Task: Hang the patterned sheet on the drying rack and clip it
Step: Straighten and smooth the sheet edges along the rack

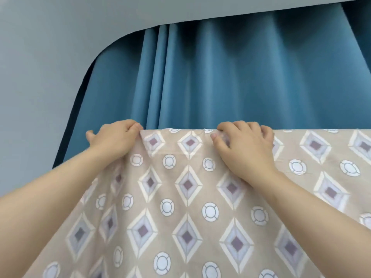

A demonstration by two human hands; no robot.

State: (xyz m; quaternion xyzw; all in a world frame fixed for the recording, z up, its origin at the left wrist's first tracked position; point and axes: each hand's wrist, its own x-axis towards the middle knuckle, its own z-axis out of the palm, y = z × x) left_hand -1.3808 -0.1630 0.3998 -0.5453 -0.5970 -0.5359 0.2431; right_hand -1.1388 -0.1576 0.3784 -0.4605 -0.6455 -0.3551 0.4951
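The patterned sheet [186,197], beige with diamonds and circles, hangs down toward me from a straight top fold that runs across the view to the right edge. The rack bar under that fold is hidden by the cloth. My left hand [114,139] grips the sheet's upper left corner, fingers curled over the top edge. My right hand [245,145] holds the top fold a little to the right, fingers curled over it and the thumb pressed on the front of the cloth. No clip is in sight.
A blue curtain [230,81] hangs in folds right behind the sheet. A grey wall [40,77] fills the left side and the top of the view.
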